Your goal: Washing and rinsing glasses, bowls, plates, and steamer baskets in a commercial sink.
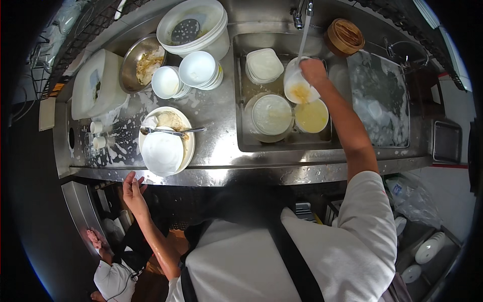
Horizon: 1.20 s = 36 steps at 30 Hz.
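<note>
My right hand [314,72] grips a white dish [293,83] under the running tap [309,8], above the sink basin [239,113]. Yellowish food residue lies in the lower part of the dish. Just below it sits a round bowl [312,117] full of cloudy yellow liquid. A stack of squarish white plates [265,65] and a round white dish [271,114] are also in the basin. My left hand [135,193] is empty, fingers apart, off the counter's front edge. Nearest to it is a pile of white plates [163,151] with food scraps and metal spoons [162,131].
Left on the counter are stacked white bowls [199,68], a metal bowl [128,68] of scraps, a white tub [222,43] and small cups [99,142]. A bamboo steamer [345,37] and a soapy basin [379,98] are right. Another person [113,281] works lower left.
</note>
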Tool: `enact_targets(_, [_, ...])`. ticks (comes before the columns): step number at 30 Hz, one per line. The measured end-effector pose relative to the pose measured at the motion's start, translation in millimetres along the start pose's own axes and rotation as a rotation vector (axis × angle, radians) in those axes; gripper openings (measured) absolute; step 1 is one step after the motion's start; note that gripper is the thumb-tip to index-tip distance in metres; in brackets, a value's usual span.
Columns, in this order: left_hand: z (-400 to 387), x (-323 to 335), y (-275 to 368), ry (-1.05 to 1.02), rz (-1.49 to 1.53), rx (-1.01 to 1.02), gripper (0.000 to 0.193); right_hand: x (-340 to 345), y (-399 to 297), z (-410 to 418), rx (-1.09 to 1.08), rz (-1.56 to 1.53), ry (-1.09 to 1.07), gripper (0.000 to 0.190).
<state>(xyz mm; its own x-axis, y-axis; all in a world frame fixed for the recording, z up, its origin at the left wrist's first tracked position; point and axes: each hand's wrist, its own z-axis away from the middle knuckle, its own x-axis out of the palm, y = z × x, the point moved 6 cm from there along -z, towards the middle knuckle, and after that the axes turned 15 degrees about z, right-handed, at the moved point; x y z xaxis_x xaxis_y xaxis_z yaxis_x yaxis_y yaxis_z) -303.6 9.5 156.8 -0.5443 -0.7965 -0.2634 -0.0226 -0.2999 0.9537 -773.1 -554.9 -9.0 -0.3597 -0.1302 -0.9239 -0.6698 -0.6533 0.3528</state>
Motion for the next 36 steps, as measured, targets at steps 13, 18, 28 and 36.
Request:
enact_targets(13, [8.2, 3.8, -2.8, 0.008, -0.23, 0.019, 0.029, 147.0, -31.2, 110.6, 0.009, 0.262, 0.0, 0.036])
enact_targets(18, [13.1, 16.6, -4.6, -0.034, -0.326, 0.024, 0.029, 189.7, -43.0, 90.3, -0.006, 0.022, -0.195, 0.036])
enact_targets(28, [46.7, 5.0, -33.7, -0.007, -0.332, -0.099, 0.029, 231.3, -88.1, 69.6, -0.609, 0.086, -0.554, 0.032])
enact_targets(36, [63.4, -0.6, -32.0, 0.012, -0.519, -0.145, 0.027, 336.5, -129.6, 39.0, 0.342, -1.064, -0.428, 0.049])
